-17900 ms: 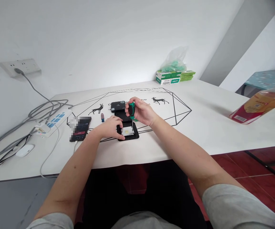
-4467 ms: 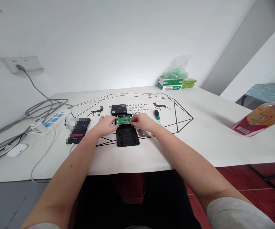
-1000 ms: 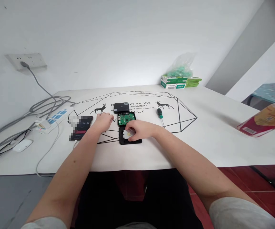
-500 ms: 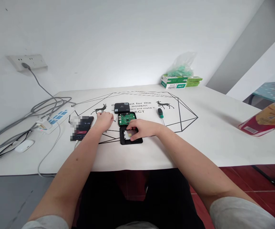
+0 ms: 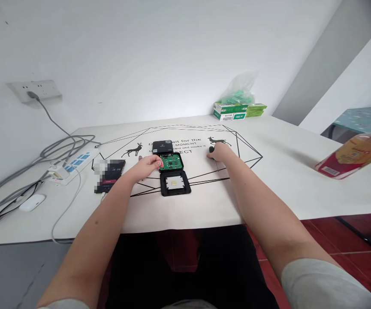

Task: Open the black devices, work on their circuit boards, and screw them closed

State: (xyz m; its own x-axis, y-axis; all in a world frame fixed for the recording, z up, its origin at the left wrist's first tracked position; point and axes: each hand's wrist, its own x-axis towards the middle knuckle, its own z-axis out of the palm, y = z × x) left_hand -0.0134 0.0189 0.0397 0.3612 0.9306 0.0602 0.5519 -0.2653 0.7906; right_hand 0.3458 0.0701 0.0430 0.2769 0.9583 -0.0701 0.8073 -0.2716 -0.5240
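Observation:
An opened black case half (image 5: 175, 184) lies on the white table mat (image 5: 269, 171), with a small silver plate (image 5: 174, 183) inside it. Just behind it sits a green circuit board (image 5: 171, 162) in another black shell. My left hand (image 5: 148, 165) rests with curled fingers at the board's left edge, touching it. Over at the right, my right hand (image 5: 221, 152) covers the green-handled screwdriver (image 5: 211, 149); only the dark end of the handle shows. Its fingers are bent round the tool. A small black box (image 5: 162, 146) stands behind the board.
A phone (image 5: 108, 175) with a lit screen lies left of my left hand. Further left are a power strip (image 5: 71, 163), grey cables, glasses and a white mouse (image 5: 32, 202). Green boxes (image 5: 233, 110) stand at the back. A bottle (image 5: 352, 151) lies tilted at the right.
My right hand has left the silver plate in the black case half and moved right onto the screwdriver. My left hand has shifted slightly right, up to the circuit board.

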